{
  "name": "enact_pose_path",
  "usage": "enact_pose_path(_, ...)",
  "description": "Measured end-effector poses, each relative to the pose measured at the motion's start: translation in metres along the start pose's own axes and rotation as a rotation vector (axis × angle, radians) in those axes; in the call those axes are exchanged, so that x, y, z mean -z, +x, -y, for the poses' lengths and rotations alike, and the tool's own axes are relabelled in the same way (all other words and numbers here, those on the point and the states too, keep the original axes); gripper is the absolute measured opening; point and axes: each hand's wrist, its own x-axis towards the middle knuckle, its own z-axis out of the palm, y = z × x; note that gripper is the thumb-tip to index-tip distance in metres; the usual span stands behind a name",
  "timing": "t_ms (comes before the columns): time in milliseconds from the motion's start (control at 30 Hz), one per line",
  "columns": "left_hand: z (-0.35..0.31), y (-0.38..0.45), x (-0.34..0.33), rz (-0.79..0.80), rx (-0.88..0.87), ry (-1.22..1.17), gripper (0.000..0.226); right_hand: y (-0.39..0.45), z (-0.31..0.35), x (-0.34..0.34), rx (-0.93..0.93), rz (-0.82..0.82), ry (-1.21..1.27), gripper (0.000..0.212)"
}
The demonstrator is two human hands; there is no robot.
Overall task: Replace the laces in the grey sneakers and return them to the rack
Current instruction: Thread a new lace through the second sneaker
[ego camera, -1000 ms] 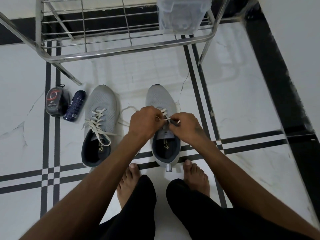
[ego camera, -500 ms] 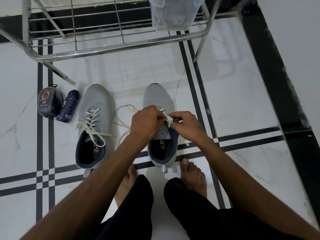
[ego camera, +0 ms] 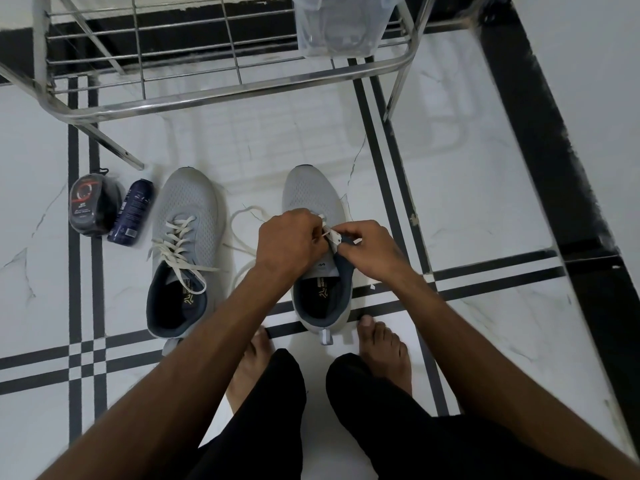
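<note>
Two grey sneakers stand side by side on the white floor, toes pointing to the metal rack. The left sneaker is laced with a loose white lace. Over the eyelets of the right sneaker, my left hand and my right hand meet. Both pinch the white lace at the shoe's upper eyelets. A loose loop of this lace lies on the floor between the two shoes. The eyelets under my hands are hidden.
A round black shoe-polish tin and a dark blue bottle lie left of the left sneaker. A clear plastic box sits on the rack's lowest shelf. My bare feet are just behind the right sneaker. A black skirting strip runs along the right.
My hands stay on the right sneaker's lace, shifting only slightly as they work it at the eyelets. The head view drifts a little; the left sneaker has not moved.
</note>
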Motion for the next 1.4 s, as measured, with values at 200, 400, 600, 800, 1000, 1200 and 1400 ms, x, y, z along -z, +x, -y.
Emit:
enact_pose_path(200, 0.002, 0.004, 0.002, 0.009, -0.082, 0.122, 0.018, 0.001, -0.002, -0.001, 0.017, -0.012, 0.017, 0.031)
enact_pose_path(400, 0.000, 0.005, -0.002, 0.011, -0.065, 0.090, 0.018, 0.001, -0.003, -0.003, 0.026, -0.014, 0.019, 0.032)
enact_pose_path(600, 0.001, 0.002, 0.001, -0.024, -0.052, 0.018, 0.017, 0.000, -0.004, -0.002, 0.016, -0.011, 0.022, 0.036)
enact_pose_path(800, -0.003, 0.003, 0.000, -0.001, -0.061, -0.007, 0.016, 0.000, -0.006, -0.002, 0.025, -0.017, 0.040, 0.033)
enact_pose_path(1000, -0.001, 0.005, -0.001, -0.010, -0.084, 0.023, 0.022, 0.003, -0.008, 0.002, -0.158, 0.015, 0.403, 0.037)
enact_pose_path(1200, 0.000, -0.005, 0.001, -0.082, -0.026, -0.034, 0.027, 0.015, -0.004, 0.004, -0.073, 0.039, 0.307, 0.006)
enact_pose_path(1400, 0.022, -0.053, -0.004, -0.113, 0.253, -0.386, 0.016, 0.007, -0.021, 0.005, -0.243, -0.157, 0.362, 0.007)
